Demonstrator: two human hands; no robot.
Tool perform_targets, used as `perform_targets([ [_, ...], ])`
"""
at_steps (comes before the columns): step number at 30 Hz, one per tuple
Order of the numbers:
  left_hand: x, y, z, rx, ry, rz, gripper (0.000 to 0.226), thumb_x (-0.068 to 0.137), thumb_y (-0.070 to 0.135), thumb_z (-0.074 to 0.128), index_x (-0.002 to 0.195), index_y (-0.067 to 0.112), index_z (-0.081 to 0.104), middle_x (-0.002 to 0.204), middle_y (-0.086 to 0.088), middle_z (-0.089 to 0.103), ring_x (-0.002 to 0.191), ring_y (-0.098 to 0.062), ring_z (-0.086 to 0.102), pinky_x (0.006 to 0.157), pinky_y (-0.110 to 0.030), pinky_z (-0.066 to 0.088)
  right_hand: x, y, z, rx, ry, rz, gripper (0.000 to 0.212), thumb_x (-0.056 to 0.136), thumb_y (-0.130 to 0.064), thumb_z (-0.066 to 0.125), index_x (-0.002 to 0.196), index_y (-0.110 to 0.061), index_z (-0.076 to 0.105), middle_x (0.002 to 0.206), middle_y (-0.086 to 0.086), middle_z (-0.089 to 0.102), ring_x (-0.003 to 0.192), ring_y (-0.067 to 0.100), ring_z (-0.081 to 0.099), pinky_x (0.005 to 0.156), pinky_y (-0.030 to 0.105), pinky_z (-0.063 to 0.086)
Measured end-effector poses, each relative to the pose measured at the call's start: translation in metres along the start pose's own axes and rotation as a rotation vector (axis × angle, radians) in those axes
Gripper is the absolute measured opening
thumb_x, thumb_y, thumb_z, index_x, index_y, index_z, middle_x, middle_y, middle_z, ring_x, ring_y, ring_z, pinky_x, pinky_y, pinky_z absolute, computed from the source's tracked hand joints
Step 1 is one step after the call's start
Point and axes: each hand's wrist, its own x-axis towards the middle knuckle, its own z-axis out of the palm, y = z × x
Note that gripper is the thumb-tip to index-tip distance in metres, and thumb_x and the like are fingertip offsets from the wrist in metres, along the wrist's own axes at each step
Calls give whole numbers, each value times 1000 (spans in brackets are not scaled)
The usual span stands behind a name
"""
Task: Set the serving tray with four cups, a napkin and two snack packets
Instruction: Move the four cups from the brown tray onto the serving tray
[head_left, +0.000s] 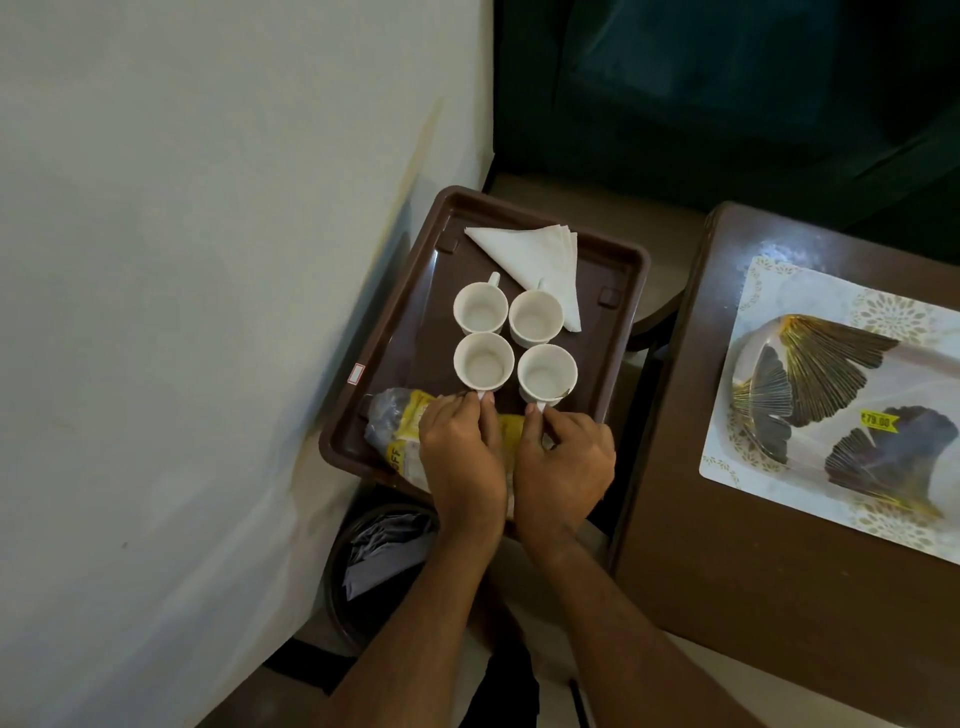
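Fingers pinching cup handles — both hands at once
Left hand (464, 453) on near-left cup (483, 362), right hand (563, 462) on near-right cup (547, 374) — brown tray (626, 312).

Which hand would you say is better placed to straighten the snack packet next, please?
Probably the left hand: it lies directly over the snack packet at the tray's near-left corner, while the right hand sits farther right.

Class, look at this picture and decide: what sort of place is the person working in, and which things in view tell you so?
Probably a room in a home or guest house, though that is a guess. A brown serving tray with white cups stands beside what looks like a white sheeted bed, next to a wooden table and a bin.
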Motion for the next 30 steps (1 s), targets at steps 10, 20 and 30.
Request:
perform_targets([
  [10, -36, 60, 16, 2, 19, 43, 27, 102, 8, 62, 76, 3, 66, 74, -11, 65, 71, -30, 62, 68, -38, 46, 33, 31, -64, 166, 43, -23, 12, 92, -18, 78, 98, -8, 82, 88, 4, 75, 81, 17, 68, 74, 30, 58],
  [20, -93, 153, 84, -85, -90, 118, 24, 99, 5, 68, 75, 3, 67, 73, -10, 65, 71, -26, 63, 67, -27, 40, 95, 105, -144, 234, 198, 36, 11, 91, -12, 79, 98, -4, 82, 90, 5, 77, 80, 18, 71, 75, 29, 60],
  [30, -150, 222, 153, -65, -229, 216, 15, 100, 11, 67, 93, 4, 79, 87, -8, 76, 86, -22, 73, 77, -21, 48, 138, 193, -204, 189, 318, 124, 10, 93, -14, 77, 95, -5, 82, 86, 4, 75, 76, 19, 68, 73, 35, 59],
])
